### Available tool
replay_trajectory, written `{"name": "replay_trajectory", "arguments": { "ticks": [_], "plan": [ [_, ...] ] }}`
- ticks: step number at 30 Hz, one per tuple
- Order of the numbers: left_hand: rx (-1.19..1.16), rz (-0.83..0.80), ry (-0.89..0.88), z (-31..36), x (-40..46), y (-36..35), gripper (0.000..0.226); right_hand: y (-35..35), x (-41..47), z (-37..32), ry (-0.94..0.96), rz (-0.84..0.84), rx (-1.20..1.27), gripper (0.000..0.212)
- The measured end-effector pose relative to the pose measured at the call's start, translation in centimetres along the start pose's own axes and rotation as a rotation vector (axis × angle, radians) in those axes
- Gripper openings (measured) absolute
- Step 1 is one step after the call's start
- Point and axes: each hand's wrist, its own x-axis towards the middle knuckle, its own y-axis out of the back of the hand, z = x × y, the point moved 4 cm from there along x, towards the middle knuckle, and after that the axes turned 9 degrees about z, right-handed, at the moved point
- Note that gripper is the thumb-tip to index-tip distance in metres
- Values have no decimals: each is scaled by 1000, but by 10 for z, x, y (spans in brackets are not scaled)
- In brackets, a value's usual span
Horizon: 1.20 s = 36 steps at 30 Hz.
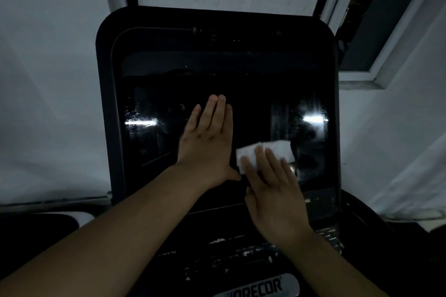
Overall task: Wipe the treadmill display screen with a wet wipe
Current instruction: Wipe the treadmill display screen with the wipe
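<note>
The treadmill display screen (260, 94) is a large dark glossy panel in a black rounded frame, filling the middle of the head view. My left hand (207, 142) lies flat on the glass, fingers together and pointing up, holding nothing. My right hand (272, 188) presses a white wet wipe (277, 149) against the lower right part of the screen with flat fingers. The wipe sticks out above and to the right of the fingertips. Smears show on the glass near both light reflections.
The black console (224, 263) below the screen carries worn buttons and a silver brand badge (258, 287). White walls flank the screen. A window frame (386, 43) stands at the upper right. A dark handrail pad (36, 229) sits at the lower left.
</note>
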Motion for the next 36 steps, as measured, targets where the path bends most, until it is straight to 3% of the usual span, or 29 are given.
{"name": "replay_trajectory", "arguments": {
  "ticks": [6,12,17,23,29,36],
  "plan": [
    [26,-15,-19,-2,-1,-2,148,-7,-34,-7,5,-96,-5,74],
    [38,-12,-2,0,-1,-1,145,9,56,15,-23,-7,-54,68],
    [59,-3,-8,-1,-2,-1,144,23,112,19,-45,-9,-59,76],
    [38,-12,-15,-2,-1,-1,147,6,37,6,31,-11,-68,69],
    [32,-22,-22,-2,-1,-2,146,-10,-47,-7,86,-64,-20,76],
    [29,-29,-12,0,0,0,146,3,13,12,34,-29,-52,71]
  ]
}}
